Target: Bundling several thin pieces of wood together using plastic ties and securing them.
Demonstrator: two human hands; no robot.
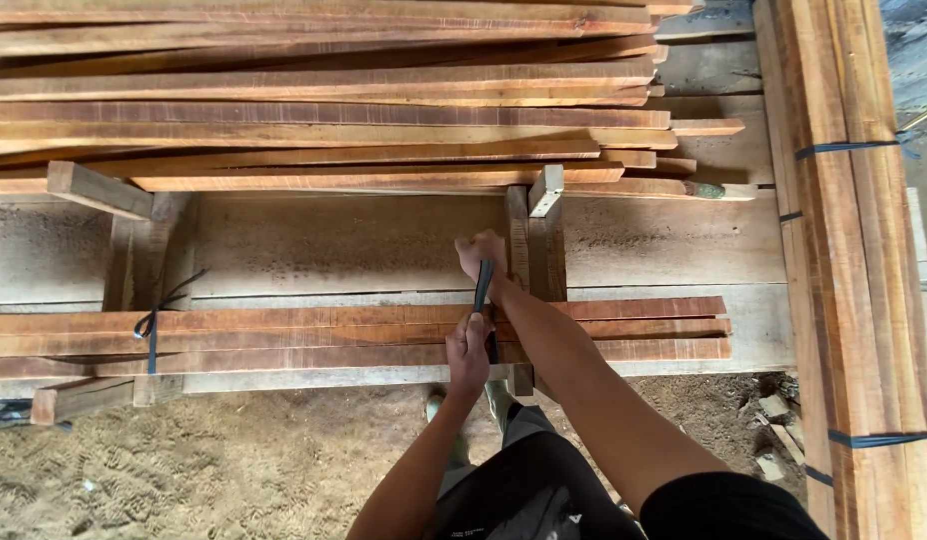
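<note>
- Dark strap (483, 287): narrow, flat, dark blue to black band, pulled taut in a near-vertical line between the two hands. It runs across the top of the slat bundle, close to the bundle's right-hand part.
- Right hand (481, 256): clenched in a fist around the upper end of the strap, on the far side of the bundle, just beside an upright wooden post (537, 245).
- Left hand (468, 352): fingers closed on the lower end of the strap, at the near edge of the bundle.
- Slat bundle (284, 335): several long, thin, reddish-brown wooden slats laid flat and parallel, running left to right on a pale plank bench (364, 245). Sawn faces are rough, with darker streaks; right ends are cut roughly flush.
- Tied strap (152, 330): a second dark band, knotted around the same bundle near its left end, loose tails sticking up.
- Loose slat stack (314, 100): a larger pile of the same slats on the far side of the bench, ends uneven.
- Strapped timber stack (844, 230): at the right edge, lying front to back, bound with dark bands in several places.
- Ground (234, 460): sawdust-covered below the bench; wood offcuts lie at lower right.
</note>
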